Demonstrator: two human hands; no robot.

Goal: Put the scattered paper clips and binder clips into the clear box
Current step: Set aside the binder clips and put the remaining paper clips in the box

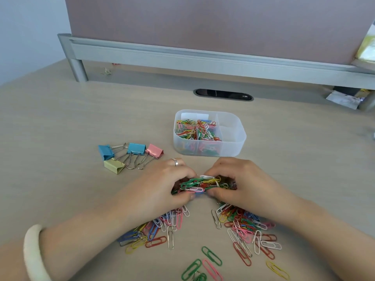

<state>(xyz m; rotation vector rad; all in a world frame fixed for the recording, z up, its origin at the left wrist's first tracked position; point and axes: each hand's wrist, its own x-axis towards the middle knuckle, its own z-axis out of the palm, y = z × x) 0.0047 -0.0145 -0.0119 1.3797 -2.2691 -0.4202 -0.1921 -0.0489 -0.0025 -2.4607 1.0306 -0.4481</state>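
A bunch of coloured paper clips (199,184) is gathered between my two hands just above the desk. My left hand (162,187) grips its left side and my right hand (245,185) grips its right side, fingers curled round the clips. More paper clips (243,230) lie scattered on the desk under and in front of my hands. The clear box (233,147) stands just beyond my hands; its two left compartments hold paper clips and its right compartments show none. Several binder clips (129,157), blue, pink and yellow, lie to the left of the box.
A grey partition rail (203,57) runs across the back of the desk, with its post (78,69) at the far left. A dark cable slot (223,94) sits behind the box. Papers (343,99) lie at the far right under the rail.
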